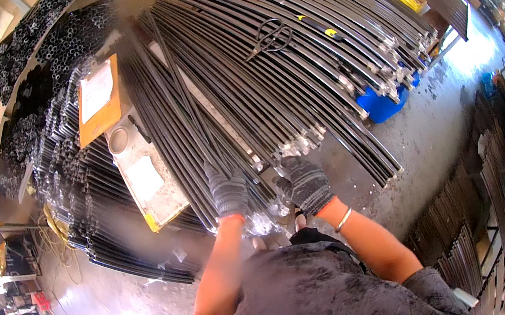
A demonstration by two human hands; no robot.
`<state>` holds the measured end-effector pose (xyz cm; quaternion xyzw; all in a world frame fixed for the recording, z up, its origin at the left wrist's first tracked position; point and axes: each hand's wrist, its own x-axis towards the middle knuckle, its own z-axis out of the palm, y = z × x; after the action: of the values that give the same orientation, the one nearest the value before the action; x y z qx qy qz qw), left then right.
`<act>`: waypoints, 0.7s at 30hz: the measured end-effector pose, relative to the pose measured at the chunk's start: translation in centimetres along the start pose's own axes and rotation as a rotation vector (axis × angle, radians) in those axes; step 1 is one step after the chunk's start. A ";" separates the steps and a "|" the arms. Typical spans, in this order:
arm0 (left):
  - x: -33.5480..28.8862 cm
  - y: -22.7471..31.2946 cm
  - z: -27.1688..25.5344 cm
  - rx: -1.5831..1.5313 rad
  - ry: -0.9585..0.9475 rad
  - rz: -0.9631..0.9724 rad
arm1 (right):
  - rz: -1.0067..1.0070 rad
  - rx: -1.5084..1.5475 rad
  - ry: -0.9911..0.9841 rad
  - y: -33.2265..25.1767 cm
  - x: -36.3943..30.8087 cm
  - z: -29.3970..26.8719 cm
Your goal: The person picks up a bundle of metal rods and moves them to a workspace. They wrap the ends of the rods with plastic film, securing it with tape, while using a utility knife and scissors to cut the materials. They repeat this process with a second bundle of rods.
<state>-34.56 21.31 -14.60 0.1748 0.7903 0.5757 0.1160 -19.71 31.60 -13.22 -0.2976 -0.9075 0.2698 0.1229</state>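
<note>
Long dark metal tubes [213, 84] lie side by side in rows in front of me, many ends wrapped in clear plastic. My left hand [229, 193], in a grey knitted glove, is closed around a tube [177, 83] that slants across the left row. Beside it, my right hand [308, 185] wears a matching glove and has its fingers curled close to the wrapped tube ends. What those fingers hold, if anything, is hidden. Black-handled scissors [272, 37] rest on top of the tubes, with a yellow-and-black cutter [319, 26] to their right.
Left of the row, a board [162, 196] carries papers, a roll of tape [118, 140] and a pen, near an orange clipboard [102, 119]. Stacked tubes [72, 37] fill the far left. A blue object [384, 103] sits under the right tubes; more stock [450, 218] stands at lower right.
</note>
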 end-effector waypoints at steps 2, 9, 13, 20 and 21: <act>-0.7 0.9 -0.1 0.102 -0.016 -0.021 | 0.129 0.070 -0.033 0.8 0.0 1.9; -0.9 1.0 1.0 0.385 -0.097 0.030 | 0.099 0.473 -0.119 2.9 1.2 7.1; -1.4 3.2 1.0 0.736 -0.193 0.223 | -0.151 0.214 -0.182 1.1 -0.1 3.3; 1.3 1.9 1.1 0.702 -0.274 0.714 | -0.334 0.123 -0.081 -0.1 -2.5 1.5; 1.5 1.7 1.2 0.686 -0.296 0.729 | -0.254 0.204 -0.148 0.0 -3.4 0.6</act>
<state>-35.25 23.47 -13.32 0.5460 0.7965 0.2558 -0.0452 -17.24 29.29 -13.97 -0.1460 -0.9123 0.3638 0.1184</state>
